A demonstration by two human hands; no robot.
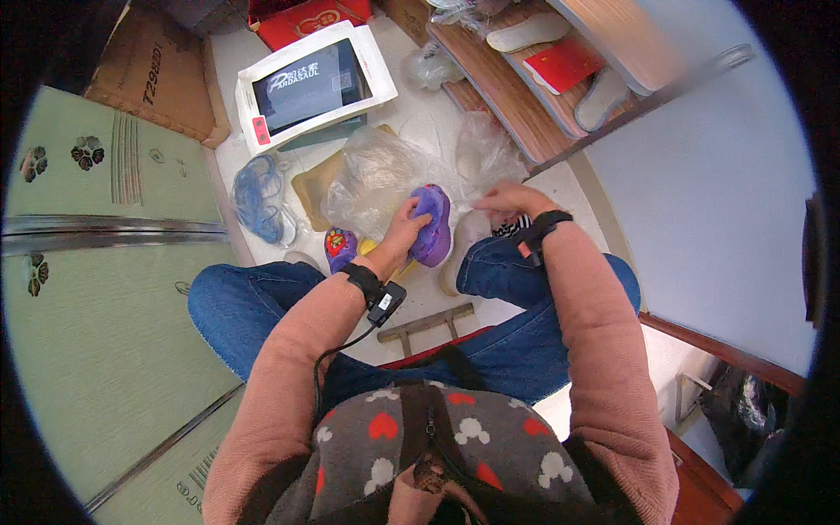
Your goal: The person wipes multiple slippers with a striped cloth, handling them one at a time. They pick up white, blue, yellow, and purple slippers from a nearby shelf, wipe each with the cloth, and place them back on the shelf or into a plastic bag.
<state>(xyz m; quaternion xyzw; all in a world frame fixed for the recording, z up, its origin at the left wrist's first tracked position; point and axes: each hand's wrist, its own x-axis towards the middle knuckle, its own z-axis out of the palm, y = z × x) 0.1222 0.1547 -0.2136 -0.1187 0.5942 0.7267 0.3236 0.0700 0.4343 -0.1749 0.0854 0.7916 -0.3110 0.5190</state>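
My left hand (408, 237) grips a purple fuzzy shoe (434, 231), thumb across its opening. Its purple mate with a red and yellow patch (339, 244) lies on the floor to the left, beside something yellow (367, 247). A clear plastic bag (377, 177) lies just beyond the held shoe. To the right, my right hand (505, 199) is at the edge of more clear plastic (485, 149), close above my shoe. Its fingertips are blurred, so whether they pinch the plastic cannot be told.
A blue plastic bag (259, 200) with contents lies left. Beyond stand a white box (316, 85) with a dark window and a cardboard box (154, 72). At the upper right, wooden shelves (499, 88) hold insoles (530, 33) and a red packet (564, 63). Cabinet doors flank the left.
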